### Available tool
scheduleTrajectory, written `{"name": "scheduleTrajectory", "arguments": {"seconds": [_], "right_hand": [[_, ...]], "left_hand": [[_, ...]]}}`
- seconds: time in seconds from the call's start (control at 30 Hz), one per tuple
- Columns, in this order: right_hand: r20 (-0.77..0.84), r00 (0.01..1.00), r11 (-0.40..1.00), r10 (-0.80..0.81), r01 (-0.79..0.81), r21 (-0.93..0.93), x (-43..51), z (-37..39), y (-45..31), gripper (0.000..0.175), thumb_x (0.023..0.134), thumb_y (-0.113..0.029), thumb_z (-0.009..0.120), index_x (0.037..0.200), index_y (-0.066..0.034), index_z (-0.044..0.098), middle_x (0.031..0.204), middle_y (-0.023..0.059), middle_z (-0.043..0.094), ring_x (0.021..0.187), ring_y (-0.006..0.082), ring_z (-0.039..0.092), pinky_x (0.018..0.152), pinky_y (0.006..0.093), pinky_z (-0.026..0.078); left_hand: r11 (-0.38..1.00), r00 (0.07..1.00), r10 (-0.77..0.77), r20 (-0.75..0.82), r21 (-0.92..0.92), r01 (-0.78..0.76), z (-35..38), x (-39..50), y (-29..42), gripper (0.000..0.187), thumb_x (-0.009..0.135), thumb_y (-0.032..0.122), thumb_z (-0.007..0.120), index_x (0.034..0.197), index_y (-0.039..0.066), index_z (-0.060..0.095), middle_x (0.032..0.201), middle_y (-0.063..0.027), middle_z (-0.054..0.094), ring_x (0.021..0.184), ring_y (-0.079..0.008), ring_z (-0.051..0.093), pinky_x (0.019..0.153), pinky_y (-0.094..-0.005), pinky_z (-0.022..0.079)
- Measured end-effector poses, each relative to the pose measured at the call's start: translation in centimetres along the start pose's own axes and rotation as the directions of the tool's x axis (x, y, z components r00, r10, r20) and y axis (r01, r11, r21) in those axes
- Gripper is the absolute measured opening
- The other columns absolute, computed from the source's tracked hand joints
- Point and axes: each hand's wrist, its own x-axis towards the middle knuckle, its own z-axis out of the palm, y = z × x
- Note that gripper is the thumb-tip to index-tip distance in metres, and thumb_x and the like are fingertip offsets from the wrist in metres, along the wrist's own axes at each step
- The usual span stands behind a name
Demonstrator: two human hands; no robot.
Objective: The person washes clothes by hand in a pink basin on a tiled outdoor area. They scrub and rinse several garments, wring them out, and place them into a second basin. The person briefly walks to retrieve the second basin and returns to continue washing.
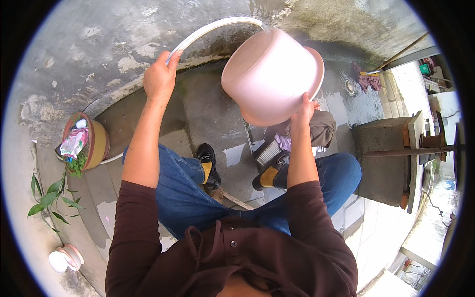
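My left hand (161, 76) grips a white hose (215, 25), which arcs over to the right. Water runs from its end onto the base of a pale pink plastic basin (274, 74). My right hand (306, 110) holds that basin by its rim, tipped on its side so the outer bottom faces up and left. The basin's inside is hidden from me. Under my right forearm lie a bundle of dark brown cloth (320, 128), a lilac cloth (283, 142) and a ridged washboard (267, 153).
A potted plant (97, 143) with a plastic packet on top stands at left, near leafy stems (52, 195). Wet paving (207, 100) meets a stained wall (122, 33). A mop (369, 80) and a floor drain (349, 87) are far right, beyond a grey block stand (382, 159).
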Motion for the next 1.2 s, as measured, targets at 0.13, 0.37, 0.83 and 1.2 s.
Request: {"name": "scheduleTrajectory", "arguments": {"seconds": [0.13,0.37,0.83,1.2], "right_hand": [[-0.035,0.967,0.908,0.251,-0.222,0.356,-0.8,-4.3,0.2,0.052,0.099,-0.030,0.040,0.139,0.0013,0.031,0.141,0.0191,0.039,0.126,0.0370,0.041,0.105,0.0550,0.035],[-0.090,0.967,0.898,0.240,-0.186,0.398,-2.0,-5.9,1.3,0.051,0.099,-0.030,0.039,0.138,0.0005,0.033,0.139,0.0181,0.042,0.124,0.0358,0.044,0.103,0.0534,0.037],[0.757,0.647,-0.094,0.088,0.762,-0.641,-12.4,3.0,6.4,0.015,0.078,-0.012,0.057,0.093,-0.0092,0.057,0.070,0.0126,0.064,0.065,0.0325,0.064,0.060,0.0443,0.051],[0.620,0.561,-0.279,0.549,0.822,-0.496,-17.1,-1.9,12.9,0.018,0.083,-0.013,0.051,0.100,-0.0103,0.057,0.097,0.0084,0.064,0.097,0.0242,0.060,0.083,0.0383,0.045]], "left_hand": [[0.999,0.999,-0.031,0.012,0.022,0.031,0.1,0.1,0.1,0.049,0.092,0.057,0.043,0.084,0.011,0.057,0.062,-0.0150,0.059,0.062,-0.0393,0.058,0.053,-0.0482,0.042],[0.999,1.000,-0.025,0.015,0.033,0.025,0.0,0.1,-0.1,0.048,0.092,0.057,0.043,0.085,0.011,0.057,0.063,-0.0156,0.059,0.063,-0.0401,0.058,0.053,-0.0490,0.042],[0.992,0.993,-0.119,-0.011,-0.031,0.118,-0.1,0.8,-1.9,0.050,0.092,0.058,0.043,0.094,0.013,0.064,0.066,-0.0146,0.061,0.067,-0.0370,0.060,0.058,-0.0460,0.045],[0.997,0.958,-0.025,0.287,0.076,0.003,0.2,0.3,-1.2,0.054,0.092,0.055,0.047,0.079,0.004,0.058,0.065,-0.0144,0.058,0.063,-0.0348,0.055,0.061,-0.0427,0.043]]}}
